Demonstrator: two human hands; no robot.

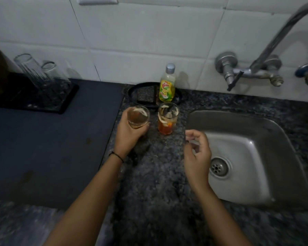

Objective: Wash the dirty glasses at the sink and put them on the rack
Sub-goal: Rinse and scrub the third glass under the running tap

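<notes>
Two dirty glasses on the table beside the sink, one of them in the left hand.

Nearest, the right hand (pixel 196 154) hangs over the sink's (pixel 281 142) left rim, its grip empty and loosely curled, fingers half closed on nothing. Further in, the left hand (pixel 130 133) has its grip wrapped round a short dirty glass (pixel 138 118) with brownish liquid, upright; whether it rests on the speckled table (pixel 158 183) or is lifted, I cannot tell. Just to its right stands a taller dirty glass (pixel 167 119) holding orange liquid and bits of peel, untouched. Behind them a yellow dish soap bottle (pixel 167 84) stands by a dark tray with a scrub pad (pixel 147 95). Far left, two clean glasses (pixel 36 71) sit upside down on the black rack (pixel 60 105). The tap (pixel 267 55) is fixed to the tiled wall.
</notes>
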